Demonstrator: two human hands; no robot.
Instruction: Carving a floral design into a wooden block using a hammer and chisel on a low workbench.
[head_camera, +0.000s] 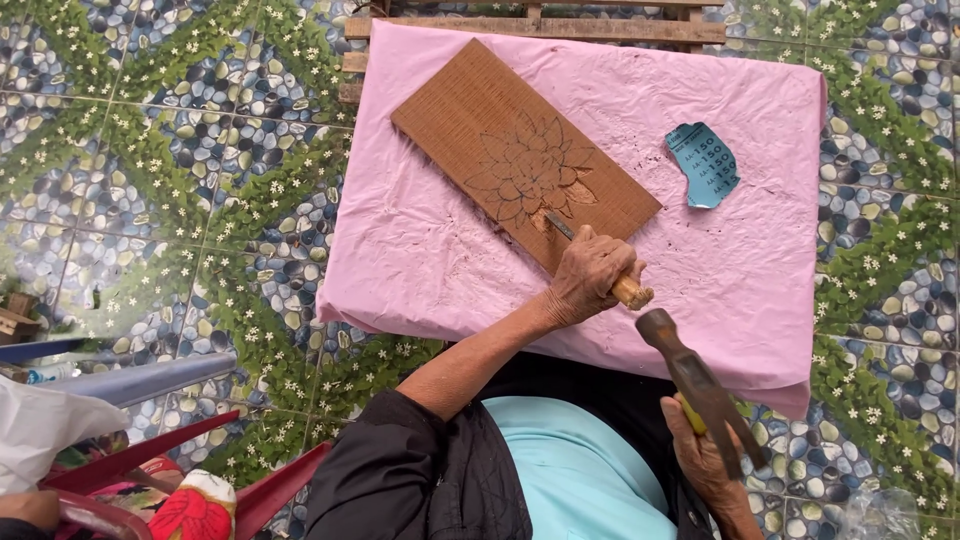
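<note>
Gripping the chisel (590, 255) in your closed left hand (588, 275), you have its tip on the flower carved in the board (520, 150) at frame centre. Your right hand (700, 455) is clenched round the hammer (690, 375), lower right. Blue sandpaper (704, 163) lies apart on the pink sheet (440, 260) over pebble-patterned floor tiles (150, 170).

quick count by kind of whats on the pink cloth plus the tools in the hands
Wooden board with a carved flower: 1
Chisel, in the left hand: 1
Hammer, in the right hand: 1
Blue sandpaper piece: 1
Total: 4
</note>
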